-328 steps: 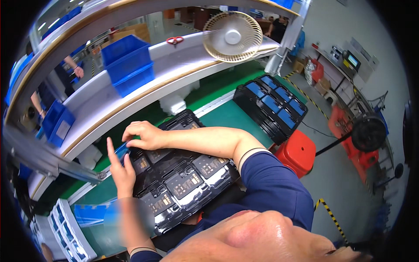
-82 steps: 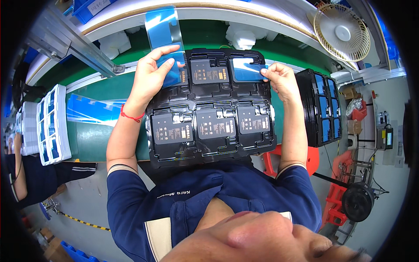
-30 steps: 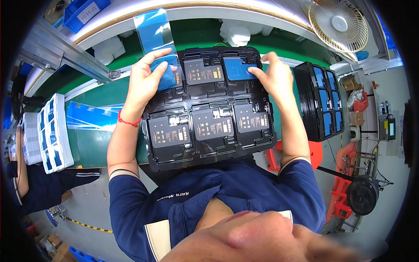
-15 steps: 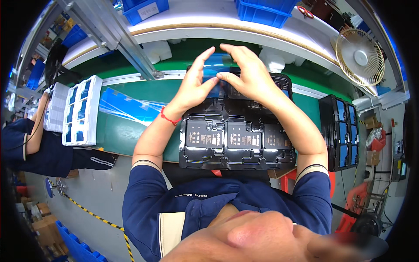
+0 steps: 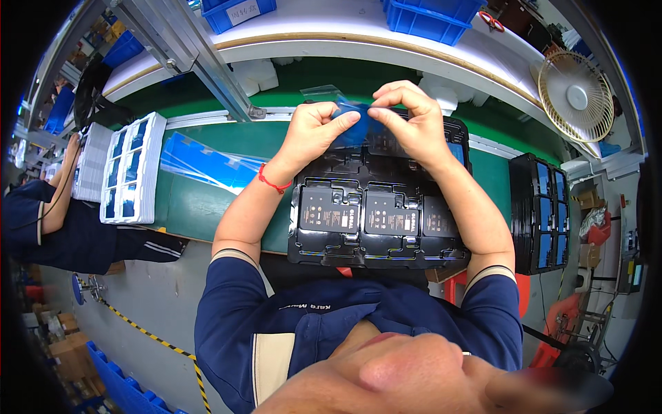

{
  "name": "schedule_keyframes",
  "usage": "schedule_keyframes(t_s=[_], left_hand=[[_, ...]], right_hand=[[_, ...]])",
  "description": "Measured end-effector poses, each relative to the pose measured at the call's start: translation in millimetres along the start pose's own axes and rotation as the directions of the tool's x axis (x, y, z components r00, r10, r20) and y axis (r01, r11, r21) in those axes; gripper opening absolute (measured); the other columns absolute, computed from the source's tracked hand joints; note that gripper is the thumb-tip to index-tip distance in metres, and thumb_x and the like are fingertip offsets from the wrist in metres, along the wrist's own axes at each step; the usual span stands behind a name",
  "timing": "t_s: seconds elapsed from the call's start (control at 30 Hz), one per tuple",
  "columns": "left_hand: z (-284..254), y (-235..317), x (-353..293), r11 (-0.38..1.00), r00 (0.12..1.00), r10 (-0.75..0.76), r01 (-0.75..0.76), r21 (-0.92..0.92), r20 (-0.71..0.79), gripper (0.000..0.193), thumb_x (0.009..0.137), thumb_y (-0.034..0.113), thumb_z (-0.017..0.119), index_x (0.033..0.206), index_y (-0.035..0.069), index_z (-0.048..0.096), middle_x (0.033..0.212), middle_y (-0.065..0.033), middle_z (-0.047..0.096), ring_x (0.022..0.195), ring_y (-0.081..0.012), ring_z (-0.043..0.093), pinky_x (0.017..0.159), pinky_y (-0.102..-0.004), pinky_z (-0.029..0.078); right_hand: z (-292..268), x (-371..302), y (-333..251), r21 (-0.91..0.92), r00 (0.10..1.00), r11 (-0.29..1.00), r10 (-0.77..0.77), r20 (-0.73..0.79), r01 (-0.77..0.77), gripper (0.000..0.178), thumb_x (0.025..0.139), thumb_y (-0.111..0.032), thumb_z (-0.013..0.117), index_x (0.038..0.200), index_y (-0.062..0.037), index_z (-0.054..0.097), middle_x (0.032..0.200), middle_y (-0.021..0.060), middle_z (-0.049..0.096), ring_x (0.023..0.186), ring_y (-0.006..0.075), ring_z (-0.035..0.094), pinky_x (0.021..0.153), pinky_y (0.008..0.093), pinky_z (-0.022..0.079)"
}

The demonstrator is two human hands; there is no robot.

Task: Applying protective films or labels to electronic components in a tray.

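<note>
We held a small piece of translucent blue film pinched between both hands above the far edge of the black tray. Our left hand gripped the film's left side with thumb and forefinger closed on it, the other fingers curled. Our right hand pinched the right side at about 3 o'clock from the left hand, fingertips bent down onto the film. The 2 hands sat close together, fingertips nearly meeting over the film. A red band circled our left wrist.

The black tray lay on the green belt directly at 6 o'clock from the hands, against the near edge. Its near row held 3 dark units side by side in their pockets; the far row was largely hidden under our hands, with a blue-covered pocket showing at 3 o'clock from the right hand.

At 9 o'clock from the tray, a loose spread of blue film sheets lay on the belt, and further out at 9 o'clock stood a white tray of blue-faced parts. A stack of black trays stood at 3 o'clock. A fan sat at 2 o'clock, and blue bins rested on the shelf at 12 o'clock. Another person's arm reached in at far 9 o'clock.
</note>
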State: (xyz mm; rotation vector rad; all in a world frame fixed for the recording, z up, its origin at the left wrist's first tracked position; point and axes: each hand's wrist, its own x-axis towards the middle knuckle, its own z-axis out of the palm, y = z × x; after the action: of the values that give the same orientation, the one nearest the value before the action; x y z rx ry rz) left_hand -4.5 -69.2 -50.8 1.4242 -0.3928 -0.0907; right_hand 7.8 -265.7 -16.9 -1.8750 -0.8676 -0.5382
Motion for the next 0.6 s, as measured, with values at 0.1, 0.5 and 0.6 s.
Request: schedule_keyframes(t_s=[0.1,0.5,0.6], left_hand=[[-8.4,-4.2,2.2,0.973,0.991,0.066,-0.038,0.226,-0.115,0.03,0.089,0.027,0.064,0.076,0.0,0.067,0.068,-0.003,0.064,0.062,-0.0046,0.056,0.057,-0.0202,0.046],[-28.5,1.0,11.1,0.855,0.892,0.391,-0.26,0.45,-0.228,0.018,0.084,0.017,0.068,0.091,0.0,0.068,0.079,-0.0042,0.066,0.073,-0.0073,0.058,0.067,-0.0224,0.047],[-12.1,5.0,3.2,0.942,0.971,0.219,-0.184,0.282,-0.096,0.024,0.079,0.016,0.073,0.097,0.001,0.068,0.091,-0.0061,0.067,0.08,-0.009,0.061,0.07,-0.0231,0.049]], right_hand=[[-9.2,3.9,1.7,0.552,0.946,0.807,0.31,-0.091,-0.211,0.01,0.086,-0.007,0.063,0.094,-0.0019,0.059,0.097,0.0053,0.065,0.085,0.0118,0.06,0.082,0.0268,0.048],[-9.7,-0.8,1.3,0.313,0.949,0.905,0.314,-0.033,-0.288,0.054,0.076,0.002,0.067,0.123,-0.0069,0.04,0.086,0.0049,0.06,0.081,0.0098,0.059,0.075,0.0244,0.048],[0.7,-6.7,-5.0,0.115,0.955,0.948,0.297,0.022,-0.298,0.061,0.073,-0.001,0.07,0.127,-0.0117,0.044,0.078,0.0042,0.064,0.075,0.0078,0.061,0.069,0.0236,0.048]])
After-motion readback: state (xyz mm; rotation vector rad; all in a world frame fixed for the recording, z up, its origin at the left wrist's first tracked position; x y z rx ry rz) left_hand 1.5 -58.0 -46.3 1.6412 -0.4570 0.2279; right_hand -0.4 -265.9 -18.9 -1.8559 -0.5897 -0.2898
